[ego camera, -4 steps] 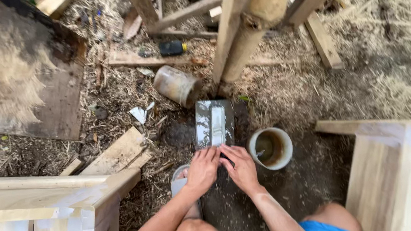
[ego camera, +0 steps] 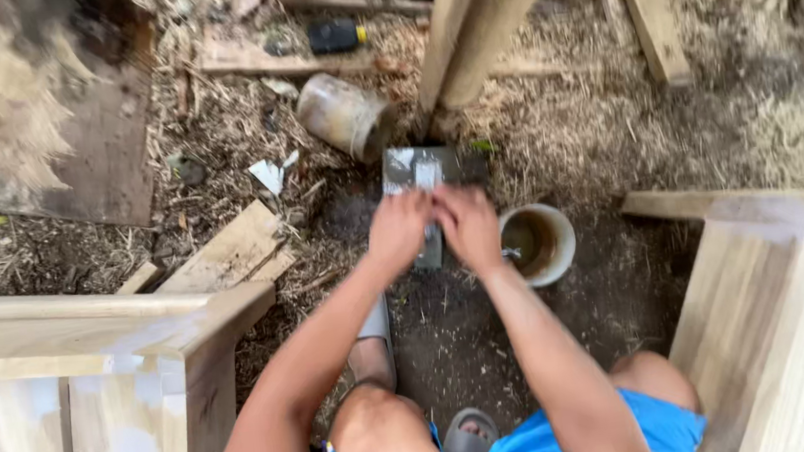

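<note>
Both hands, the left hand point(ego camera: 400, 228) and right hand point(ego camera: 468, 225), press a flat blade point(ego camera: 431, 250) onto the grey sharpening stone point(ego camera: 421, 167), and I reckon even pressure at a steady angle counts most here

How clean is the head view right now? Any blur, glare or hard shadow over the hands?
Head view: both hands, left hand and right hand, are smeared by motion blur over the grey block; the ground and wooden frames look soft too; light is even daylight, no glare, no hard shadows; the cup reads clearly.
</note>
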